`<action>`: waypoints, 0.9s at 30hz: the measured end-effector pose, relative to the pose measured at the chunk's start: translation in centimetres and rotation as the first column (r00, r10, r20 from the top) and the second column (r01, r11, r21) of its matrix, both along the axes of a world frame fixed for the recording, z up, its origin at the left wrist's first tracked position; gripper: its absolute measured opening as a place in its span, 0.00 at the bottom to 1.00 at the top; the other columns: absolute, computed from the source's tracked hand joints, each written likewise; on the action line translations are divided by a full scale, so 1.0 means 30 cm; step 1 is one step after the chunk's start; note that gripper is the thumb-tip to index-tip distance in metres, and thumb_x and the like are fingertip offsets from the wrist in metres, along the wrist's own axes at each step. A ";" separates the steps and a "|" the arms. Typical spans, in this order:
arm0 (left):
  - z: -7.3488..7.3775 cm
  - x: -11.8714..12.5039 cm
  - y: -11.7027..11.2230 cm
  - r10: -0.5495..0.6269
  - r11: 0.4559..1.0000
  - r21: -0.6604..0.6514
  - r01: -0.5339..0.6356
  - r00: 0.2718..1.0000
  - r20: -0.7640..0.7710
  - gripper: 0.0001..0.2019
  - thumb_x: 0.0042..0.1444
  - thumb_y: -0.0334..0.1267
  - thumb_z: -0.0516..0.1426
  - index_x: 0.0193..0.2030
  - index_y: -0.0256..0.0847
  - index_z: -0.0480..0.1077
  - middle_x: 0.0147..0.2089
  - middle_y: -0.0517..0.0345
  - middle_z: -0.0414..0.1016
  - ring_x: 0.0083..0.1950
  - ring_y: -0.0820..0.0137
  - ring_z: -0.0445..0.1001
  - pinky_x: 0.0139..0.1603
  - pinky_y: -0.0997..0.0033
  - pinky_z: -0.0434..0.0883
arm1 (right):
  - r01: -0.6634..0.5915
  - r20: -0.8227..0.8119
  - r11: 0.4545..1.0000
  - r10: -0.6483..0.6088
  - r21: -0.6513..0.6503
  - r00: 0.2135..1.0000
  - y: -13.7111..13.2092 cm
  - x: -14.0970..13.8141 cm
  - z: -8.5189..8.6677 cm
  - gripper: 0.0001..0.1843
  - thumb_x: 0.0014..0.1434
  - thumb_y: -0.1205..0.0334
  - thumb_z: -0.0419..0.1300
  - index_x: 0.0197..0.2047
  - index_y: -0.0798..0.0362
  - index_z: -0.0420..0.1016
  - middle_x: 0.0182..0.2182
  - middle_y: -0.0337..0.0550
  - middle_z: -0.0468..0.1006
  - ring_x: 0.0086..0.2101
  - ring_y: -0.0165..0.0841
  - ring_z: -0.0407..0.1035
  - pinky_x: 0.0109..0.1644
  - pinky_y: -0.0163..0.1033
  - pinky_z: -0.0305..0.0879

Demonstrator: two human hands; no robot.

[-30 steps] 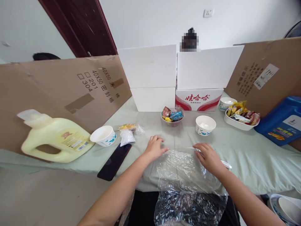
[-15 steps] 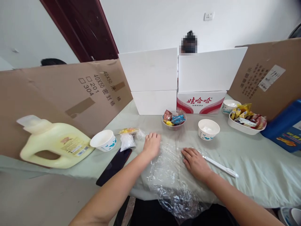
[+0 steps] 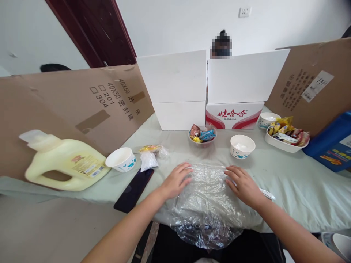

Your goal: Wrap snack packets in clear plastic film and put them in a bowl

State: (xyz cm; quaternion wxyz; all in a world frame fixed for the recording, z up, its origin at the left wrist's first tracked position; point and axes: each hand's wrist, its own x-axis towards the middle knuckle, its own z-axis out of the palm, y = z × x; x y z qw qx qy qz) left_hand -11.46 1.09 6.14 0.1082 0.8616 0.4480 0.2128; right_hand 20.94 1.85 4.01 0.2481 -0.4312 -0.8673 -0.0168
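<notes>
A sheet of clear, crinkled plastic film (image 3: 205,193) lies on the cloth in front of me and hangs over the near table edge. At its left border my left hand (image 3: 177,179) rests with fingers apart, the fingertips on the film. My right hand (image 3: 245,185) lies at its right border, also open, with fingers spread and touching the film. Just beyond the right wrist, the end of a slim white tool (image 3: 268,194) shows; the rest is hidden under the hand. A dark phone (image 3: 133,191) lies left of my left hand.
A bowl of wrapped snacks (image 3: 202,137) and a paper bowl (image 3: 242,147) stand beyond the film. On the left are another paper bowl (image 3: 122,160), a small white bag (image 3: 148,160) and a yellow jug (image 3: 65,164). A snack tray (image 3: 286,144) and blue bottle (image 3: 330,144) are right.
My left hand has come a little nearer to me, and my right hand has shifted right, covering most of the white tool. The film between them looks more spread out.
</notes>
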 end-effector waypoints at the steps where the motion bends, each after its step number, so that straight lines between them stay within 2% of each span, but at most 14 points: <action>1: 0.019 -0.033 -0.027 0.006 1.000 0.028 -0.009 0.997 0.072 0.15 0.65 0.37 0.48 0.54 0.41 0.69 0.60 0.48 0.68 0.64 0.61 0.63 0.64 0.55 0.64 | -0.029 -0.038 0.999 0.030 0.019 0.999 -0.035 0.032 0.019 0.16 0.65 0.59 0.52 0.52 0.52 0.72 0.51 0.49 0.75 0.54 0.40 0.65 0.58 0.50 0.64; 3: 0.047 -0.101 -0.102 0.026 0.997 0.071 -0.037 0.989 0.144 0.16 0.64 0.30 0.45 0.53 0.43 0.69 0.57 0.51 0.70 0.61 0.64 0.66 0.62 0.59 0.66 | -0.073 -0.099 0.996 0.077 0.041 0.992 -0.127 0.102 0.042 0.16 0.65 0.59 0.53 0.55 0.51 0.69 0.51 0.48 0.74 0.54 0.39 0.66 0.57 0.48 0.65; 5: 0.049 -0.162 -0.190 0.032 0.995 0.095 -0.042 0.994 0.102 0.20 0.61 0.26 0.45 0.56 0.44 0.66 0.59 0.52 0.68 0.63 0.64 0.64 0.64 0.58 0.64 | -0.105 -0.118 0.993 0.111 0.050 0.987 -0.233 0.170 0.031 0.23 0.62 0.56 0.57 0.59 0.52 0.65 0.53 0.50 0.73 0.55 0.41 0.64 0.56 0.48 0.66; 7: 0.023 -0.202 -0.275 0.035 0.995 0.097 -0.035 0.999 0.004 0.25 0.57 0.24 0.47 0.62 0.44 0.60 0.65 0.50 0.62 0.68 0.60 0.58 0.66 0.53 0.61 | -0.121 -0.056 0.990 0.125 0.068 0.991 -0.331 0.218 -0.016 0.31 0.58 0.51 0.61 0.62 0.53 0.62 0.57 0.52 0.70 0.58 0.45 0.61 0.57 0.49 0.65; 9: -0.021 -0.211 -0.342 0.029 0.995 0.096 -0.023 0.997 -0.067 0.29 0.56 0.24 0.49 0.65 0.45 0.56 0.69 0.49 0.55 0.71 0.55 0.50 0.67 0.46 0.57 | -0.107 0.056 0.987 0.101 0.119 0.993 -0.400 0.234 -0.083 0.32 0.57 0.53 0.62 0.63 0.50 0.63 0.59 0.50 0.68 0.61 0.46 0.58 0.60 0.51 0.61; 11: -0.064 -0.190 -0.380 0.001 0.994 0.106 0.005 0.999 -0.051 0.28 0.58 0.26 0.51 0.65 0.47 0.57 0.70 0.49 0.52 0.72 0.52 0.47 0.66 0.42 0.57 | -0.058 0.113 0.979 0.036 0.196 0.993 -0.433 0.214 -0.146 0.28 0.58 0.61 0.62 0.61 0.48 0.65 0.60 0.47 0.68 0.62 0.46 0.56 0.63 0.52 0.56; 13: -0.093 -0.151 -0.388 -0.051 0.994 0.100 0.045 0.997 0.054 0.22 0.59 0.28 0.53 0.59 0.48 0.64 0.68 0.50 0.57 0.71 0.53 0.49 0.65 0.43 0.59 | 0.023 0.070 0.967 -0.042 0.254 0.997 -0.431 0.166 -0.181 0.26 0.58 0.67 0.61 0.60 0.49 0.67 0.59 0.48 0.69 0.63 0.46 0.55 0.64 0.53 0.53; 16: -0.104 -0.093 -0.369 -0.082 0.995 -0.025 0.095 0.945 0.315 0.08 0.60 0.30 0.54 0.43 0.44 0.72 0.54 0.51 0.73 0.64 0.57 0.64 0.60 0.53 0.67 | 0.114 -0.088 0.968 -0.097 0.225 0.991 -0.396 0.089 -0.172 0.20 0.59 0.69 0.58 0.55 0.50 0.69 0.57 0.49 0.71 0.61 0.46 0.58 0.62 0.55 0.56; 18: -0.105 -0.068 -0.354 0.011 0.989 -0.133 0.057 0.886 0.464 0.05 0.61 0.33 0.54 0.38 0.41 0.71 0.43 0.51 0.78 0.53 0.61 0.74 0.54 0.60 0.72 | 0.074 -0.197 0.986 -0.043 0.152 0.979 -0.373 0.058 -0.143 0.14 0.60 0.69 0.57 0.49 0.49 0.72 0.52 0.48 0.75 0.59 0.44 0.62 0.59 0.53 0.60; 19: -0.106 -0.059 -0.350 0.090 0.983 -0.181 0.002 0.863 0.498 0.06 0.62 0.35 0.53 0.38 0.40 0.71 0.39 0.52 0.78 0.47 0.63 0.77 0.50 0.63 0.73 | 0.034 -0.248 0.993 -0.004 0.115 0.969 -0.366 0.052 -0.129 0.11 0.60 0.69 0.57 0.46 0.49 0.72 0.48 0.46 0.76 0.56 0.43 0.64 0.57 0.52 0.63; 21: -0.114 -0.045 -0.344 0.265 0.953 -0.263 -0.151 0.837 0.479 0.09 0.62 0.40 0.53 0.36 0.39 0.71 0.35 0.53 0.78 0.39 0.66 0.78 0.42 0.67 0.74 | -0.022 -0.330 0.998 0.040 0.057 0.943 -0.359 0.053 -0.109 0.09 0.61 0.69 0.56 0.43 0.49 0.72 0.40 0.44 0.78 0.50 0.39 0.70 0.51 0.47 0.68; 24: -0.131 -0.020 -0.338 0.465 0.876 -0.349 -0.334 0.776 0.426 0.12 0.61 0.46 0.53 0.39 0.40 0.70 0.32 0.57 0.78 0.33 0.67 0.78 0.35 0.71 0.73 | 0.061 -0.390 0.998 -0.068 -0.030 0.918 -0.363 0.066 -0.108 0.08 0.63 0.65 0.54 0.46 0.49 0.71 0.34 0.42 0.77 0.38 0.37 0.73 0.42 0.44 0.71; 27: -0.138 0.013 -0.317 0.575 0.816 -0.361 -0.451 0.697 0.429 0.14 0.61 0.48 0.51 0.41 0.41 0.69 0.26 0.61 0.76 0.29 0.68 0.77 0.33 0.72 0.72 | 0.183 -0.380 0.976 -0.215 -0.118 0.900 -0.369 0.073 -0.123 0.11 0.65 0.60 0.52 0.50 0.49 0.69 0.31 0.41 0.76 0.33 0.36 0.73 0.38 0.43 0.71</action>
